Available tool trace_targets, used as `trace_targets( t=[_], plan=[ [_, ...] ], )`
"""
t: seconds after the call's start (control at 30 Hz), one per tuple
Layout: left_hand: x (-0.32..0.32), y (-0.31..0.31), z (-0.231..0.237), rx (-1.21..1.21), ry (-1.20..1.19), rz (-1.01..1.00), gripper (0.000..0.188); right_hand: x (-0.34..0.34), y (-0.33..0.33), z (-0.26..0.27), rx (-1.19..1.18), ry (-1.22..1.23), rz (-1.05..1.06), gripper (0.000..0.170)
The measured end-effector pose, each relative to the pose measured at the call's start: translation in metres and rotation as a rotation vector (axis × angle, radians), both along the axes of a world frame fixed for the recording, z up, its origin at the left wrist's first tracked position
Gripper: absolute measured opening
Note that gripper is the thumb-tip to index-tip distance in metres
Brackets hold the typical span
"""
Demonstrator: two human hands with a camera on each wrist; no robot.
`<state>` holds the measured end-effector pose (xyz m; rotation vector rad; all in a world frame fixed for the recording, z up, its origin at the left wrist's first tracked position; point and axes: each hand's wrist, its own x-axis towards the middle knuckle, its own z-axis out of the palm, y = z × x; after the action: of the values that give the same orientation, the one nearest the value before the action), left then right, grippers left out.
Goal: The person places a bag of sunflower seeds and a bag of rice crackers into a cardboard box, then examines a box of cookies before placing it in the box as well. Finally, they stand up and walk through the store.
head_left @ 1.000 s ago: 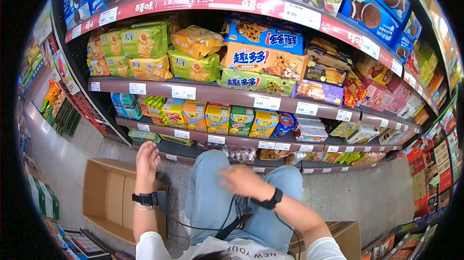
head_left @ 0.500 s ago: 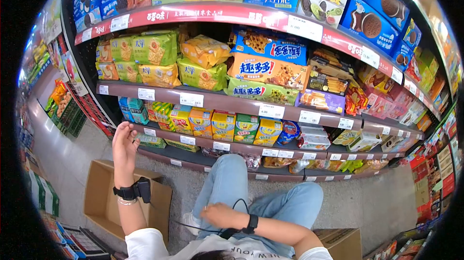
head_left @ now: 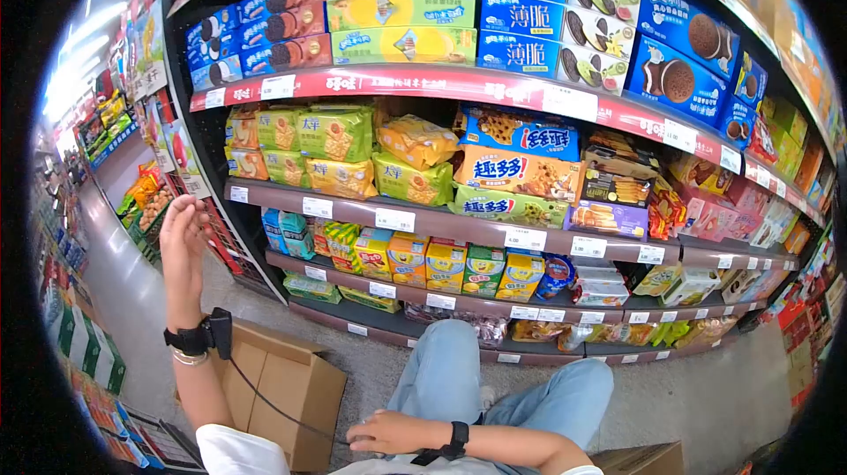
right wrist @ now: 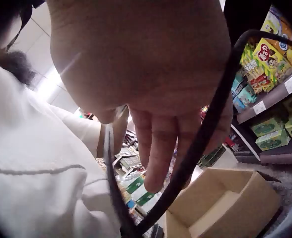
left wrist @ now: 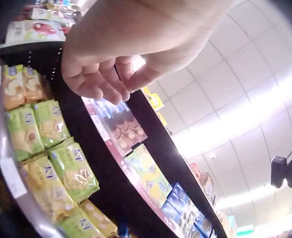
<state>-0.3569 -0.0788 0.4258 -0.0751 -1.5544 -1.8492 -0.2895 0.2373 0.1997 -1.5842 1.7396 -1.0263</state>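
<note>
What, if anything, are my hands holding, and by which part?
The left hand holds nothing; whether the right hand holds the black cable, or where, cannot be told.

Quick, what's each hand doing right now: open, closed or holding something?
Left hand: open, fingers loosely curled, holding nothing.
Right hand: fingers extended; whether it holds the thin black cable near it can't be told.

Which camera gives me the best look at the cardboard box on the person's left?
The head view: it shows most of the cardboard box, including its inside, though the left arm hides part. The right wrist view shows it at the lower right, cut off by the bottom edge. The left wrist view shows none.
</note>
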Motion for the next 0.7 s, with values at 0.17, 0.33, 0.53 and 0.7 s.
trace_targets(
  t=[0.17, 0.33, 0.53, 0.7],
  plan=[
    [0.029, 0.005, 0.020, -0.170, -0.035, 0.110, 0.013, -0.004, -0.002, 0.007, -0.303, 0.177, -0.249, 0.031],
    [0.054, 0.039, -0.058, -0.406, -0.285, -0.007, 0.012, -0.035, 0.035, 0.045, -0.307, 0.194, -0.388, 0.031],
    [0.067, 0.044, -0.205, -0.284, -0.541, -0.043, 0.009, -0.065, 0.102, 0.122, -0.402, 0.114, -0.747, 0.024],
    [0.088, 0.036, -0.272, -0.120, -0.761, -0.002, 0.011, -0.096, 0.153, 0.146, -0.510, -0.088, -0.987, 0.020]
  ],
)
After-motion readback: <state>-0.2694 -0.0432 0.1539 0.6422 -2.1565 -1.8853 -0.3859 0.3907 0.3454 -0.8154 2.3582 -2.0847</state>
